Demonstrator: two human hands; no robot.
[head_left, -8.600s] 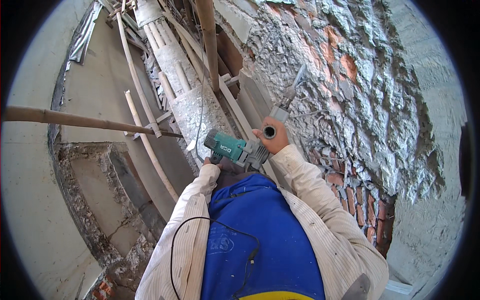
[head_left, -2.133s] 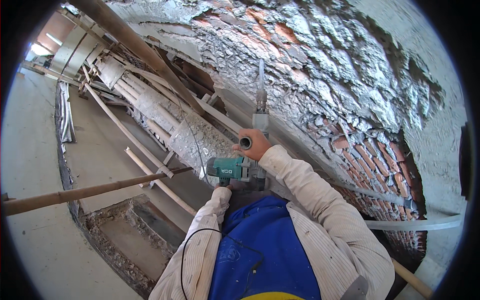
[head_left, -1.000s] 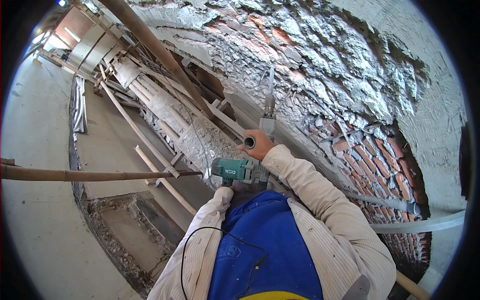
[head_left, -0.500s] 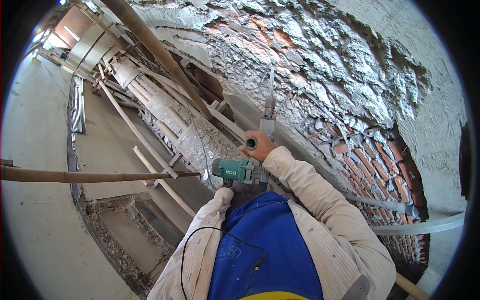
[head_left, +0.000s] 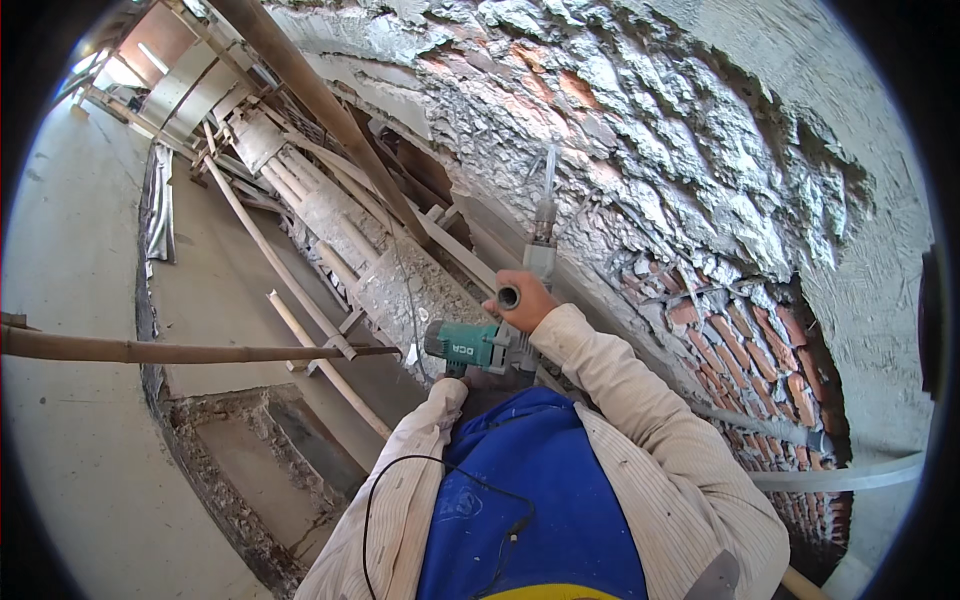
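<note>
A green and grey demolition hammer (head_left: pixel 470 345) lies across in front of my body, its chisel bit (head_left: pixel 549 175) pointing away at the broken wall. Whether the bit's tip touches the wall, I cannot tell. My right hand (head_left: pixel 528 300) is closed around the hammer's side handle (head_left: pixel 508 297), whose round hollow end faces up. At the tool's rear, just below the motor housing, my left hand (head_left: pixel 487 379) is closed on it; most of its fingers are hidden by the housing and the sleeve.
Rough, chipped masonry (head_left: pixel 660 130) fills the upper right, with exposed red bricks (head_left: pixel 760 340) below. Wooden poles (head_left: pixel 320 110) and a bamboo pole (head_left: pixel 200 351) cross on the left. Rubble (head_left: pixel 395 285) lies along a ledge under the wall. A grey pipe (head_left: pixel 840 478) sticks out at right.
The whole view has shifted slightly, so the wall and hammer appear a little farther right and lower. Both hands stay on the hammer.
</note>
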